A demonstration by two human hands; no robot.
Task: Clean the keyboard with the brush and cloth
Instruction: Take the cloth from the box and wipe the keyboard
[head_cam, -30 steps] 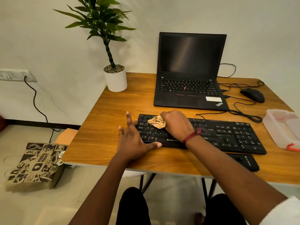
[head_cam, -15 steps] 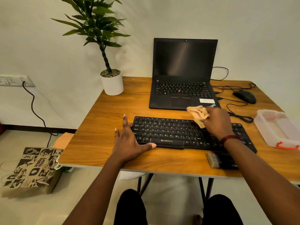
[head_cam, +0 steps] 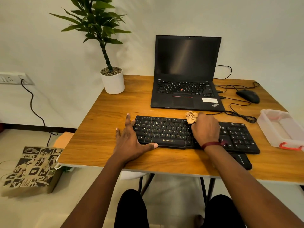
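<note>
Your right hand (head_cam: 205,127) has its fingers curled round one crumpled tan cloth (head_cam: 191,117), pressed to the back rows of the one black keyboard (head_cam: 164,130), near its middle. Your left hand (head_cam: 131,142) lies flat with fingers spread at the keyboard's left end, thumb along its front edge. One black brush (head_cam: 241,160) lies just in front of the keyboard, partly hidden by your right forearm. Behind the keyboard are one laptop (head_cam: 185,79) and one mouse (head_cam: 248,95).

My right wrist carries a dark red thread band (head_cam: 212,144), knotted; black trousers (head_cam: 131,211) cover my legs.
</note>
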